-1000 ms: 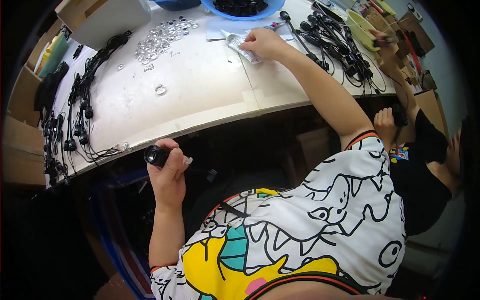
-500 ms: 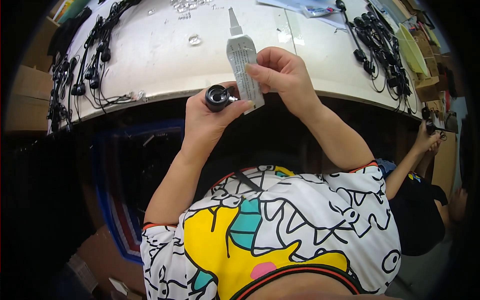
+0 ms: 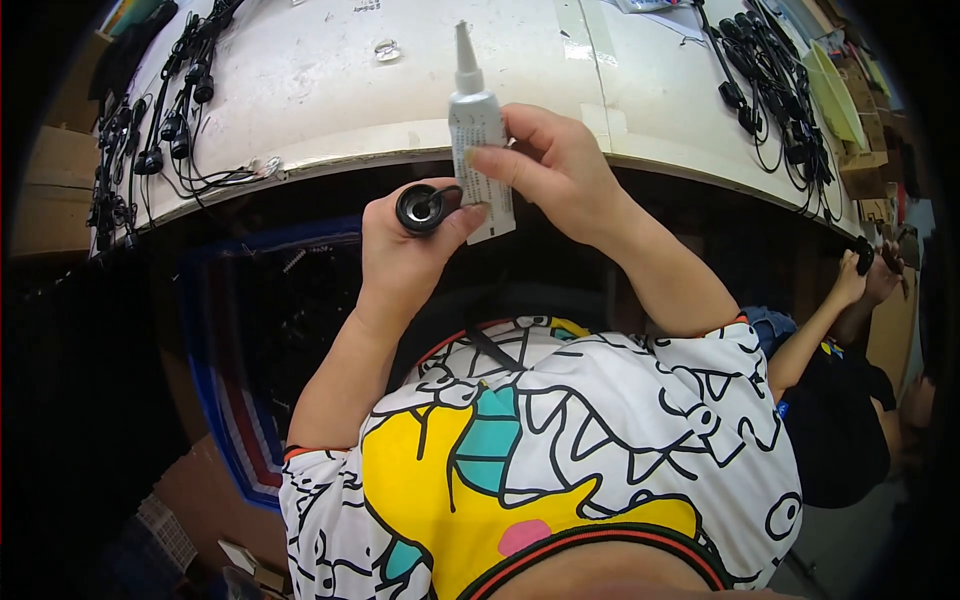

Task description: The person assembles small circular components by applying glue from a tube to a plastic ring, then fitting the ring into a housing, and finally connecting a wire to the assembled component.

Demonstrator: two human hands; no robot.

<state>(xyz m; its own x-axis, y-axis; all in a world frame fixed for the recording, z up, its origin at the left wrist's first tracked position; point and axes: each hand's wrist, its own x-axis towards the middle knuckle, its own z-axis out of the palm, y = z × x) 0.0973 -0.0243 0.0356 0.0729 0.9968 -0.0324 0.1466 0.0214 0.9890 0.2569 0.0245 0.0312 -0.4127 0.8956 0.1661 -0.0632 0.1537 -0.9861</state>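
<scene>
Item: small black round housing (image 3: 420,208), cup-shaped, its open face turned up toward the camera with a pale glint inside; held just off the near edge of the counter (image 3: 330,90), over the dark gap below. Left hand (image 3: 405,250): grip clamped around the housing, thumb lying across its right side. Item: glue tube (image 3: 478,135), grey-white, flattened and creased at its lower end, long tapered nozzle pointing up and away over the counter's near edge; whether the nozzle is capped cannot be told. Right hand (image 3: 560,170): grip pinched on the tube's lower body, fingers on one side, thumb on the other; the tube's crimped tail touches the left thumb. Risk, as judged: both items hang past the counter edge, so a loosened grip would drop them to the floor; a hard squeeze on the tube could send glue onto fingers or the housing's outside. On the counter: a clear glass lens (image 3: 386,48) near the middle, bundles of black wired lamp heads (image 3: 170,110) along the left edge and more (image 3: 770,90) toward the right corner. Another person's hands (image 3: 872,270) work at the far right.
</scene>
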